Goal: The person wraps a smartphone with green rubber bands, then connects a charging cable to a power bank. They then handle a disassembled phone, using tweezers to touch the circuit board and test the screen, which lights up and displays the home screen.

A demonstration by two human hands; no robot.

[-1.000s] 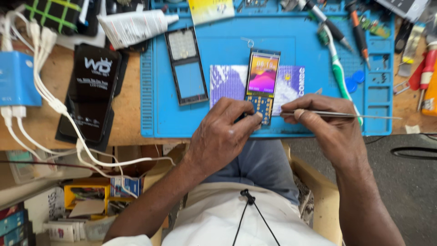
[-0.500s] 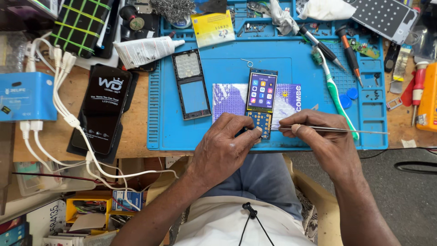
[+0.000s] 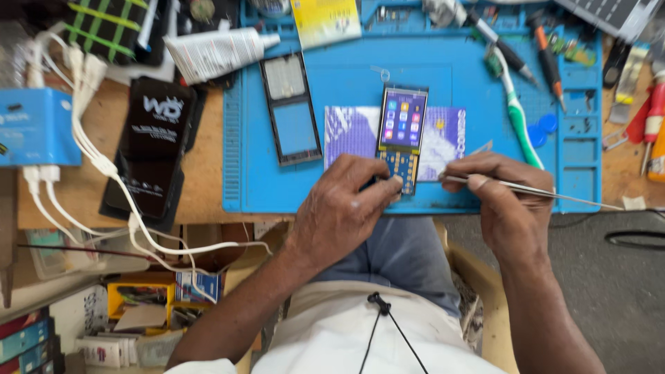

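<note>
A: What is held nearest the body?

B: The lower end of the phone (image 3: 401,138) is pinched by the left hand (image 3: 344,208), fingers closed on its keypad. Tweezers (image 3: 533,190) are gripped by the right hand (image 3: 500,201), fingers wrapped tight round them, tips aimed left toward the keypad.

A: How is the phone laid?

B: Its long axis is set away from the body, lit screen at the far end, keypad at the near end. It is rested on a purple card (image 3: 395,135), on the blue mat (image 3: 443,62), close to the mat's near edge.

A: What room is left around it?

B: Bare mat is seen beyond the screen. To its left a dark frame (image 3: 291,107) is laid parallel, apart from it. To the right a toothbrush (image 3: 514,107) is found, farther off. Beyond, along the mat's far edge, screwdrivers (image 3: 547,62) and a tube (image 3: 218,52) are crowded on the desk (image 3: 204,159).
</note>
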